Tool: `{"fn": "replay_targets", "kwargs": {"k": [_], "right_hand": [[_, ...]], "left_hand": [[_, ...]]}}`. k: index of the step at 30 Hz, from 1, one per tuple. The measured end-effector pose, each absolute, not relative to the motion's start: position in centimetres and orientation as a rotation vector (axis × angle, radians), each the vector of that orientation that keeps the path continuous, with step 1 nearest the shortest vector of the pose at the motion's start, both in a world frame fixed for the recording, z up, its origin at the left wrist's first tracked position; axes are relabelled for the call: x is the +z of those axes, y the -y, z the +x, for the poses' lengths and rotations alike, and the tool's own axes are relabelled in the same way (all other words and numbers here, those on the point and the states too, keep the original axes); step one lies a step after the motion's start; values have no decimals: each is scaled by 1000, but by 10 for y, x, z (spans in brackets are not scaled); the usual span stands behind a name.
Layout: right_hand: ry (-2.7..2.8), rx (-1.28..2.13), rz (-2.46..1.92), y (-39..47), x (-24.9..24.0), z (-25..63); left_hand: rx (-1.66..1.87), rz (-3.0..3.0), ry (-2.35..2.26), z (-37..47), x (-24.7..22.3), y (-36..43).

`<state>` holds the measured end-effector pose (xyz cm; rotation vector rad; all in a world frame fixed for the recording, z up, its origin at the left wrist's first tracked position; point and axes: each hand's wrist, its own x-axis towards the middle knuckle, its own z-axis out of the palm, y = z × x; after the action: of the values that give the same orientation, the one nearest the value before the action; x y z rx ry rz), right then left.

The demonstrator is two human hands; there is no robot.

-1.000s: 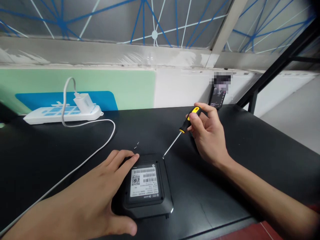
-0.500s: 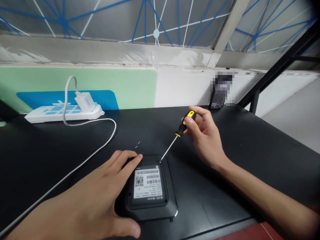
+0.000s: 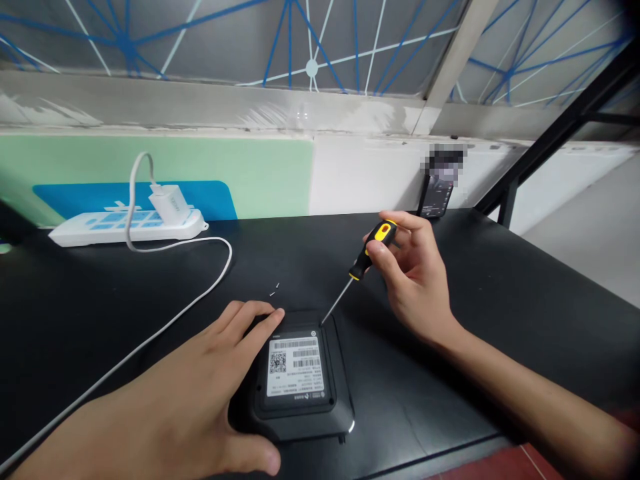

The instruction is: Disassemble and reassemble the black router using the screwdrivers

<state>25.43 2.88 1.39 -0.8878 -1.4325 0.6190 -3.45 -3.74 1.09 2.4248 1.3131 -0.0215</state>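
Note:
A black plastic electronic device (image 3: 343, 393) lies on the table with its white label (image 3: 295, 367), bearing a QR code and barcodes, facing up. My left hand (image 3: 200, 387) braces its left side, fingers over the far edge and thumb at the near end. In my right hand (image 3: 417, 280) is a black-and-yellow screwdriver (image 3: 356, 267), pinched by the handle and tilted. Its tip meets the device at the far right corner hole beside the label. Two tiny screws (image 3: 275, 289) lie on the table just beyond the device.
At the back left, a white power strip (image 3: 100, 227) holds a white charger (image 3: 169, 204). Its white cable (image 3: 175, 317) runs along the table's left side. A phone (image 3: 436, 193) leans on the wall at the back right. The black table's (image 3: 425, 413) near edge is at the bottom right.
The screwdriver's handle has shifted slightly right and turned in my right hand, with its tip still at the same corner. My left hand and the device stay nearly in place.

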Motion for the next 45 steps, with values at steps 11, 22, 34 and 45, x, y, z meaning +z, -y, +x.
{"fn": "replay_targets", "kwargs": {"k": [11, 22, 34, 45], "right_hand": [[1527, 493, -761, -15, 22, 253], [1497, 487, -806, -13, 27, 252], [1492, 425, -821, -14, 26, 253], [1477, 394, -854, -17, 24, 258]], "left_hand": [[-23, 2424, -1306, -37, 12, 37], [48, 2405, -1294, -38, 10, 37], [9, 2402, -1302, -38, 10, 38], [53, 2414, -1284, -38, 8, 35]]}}
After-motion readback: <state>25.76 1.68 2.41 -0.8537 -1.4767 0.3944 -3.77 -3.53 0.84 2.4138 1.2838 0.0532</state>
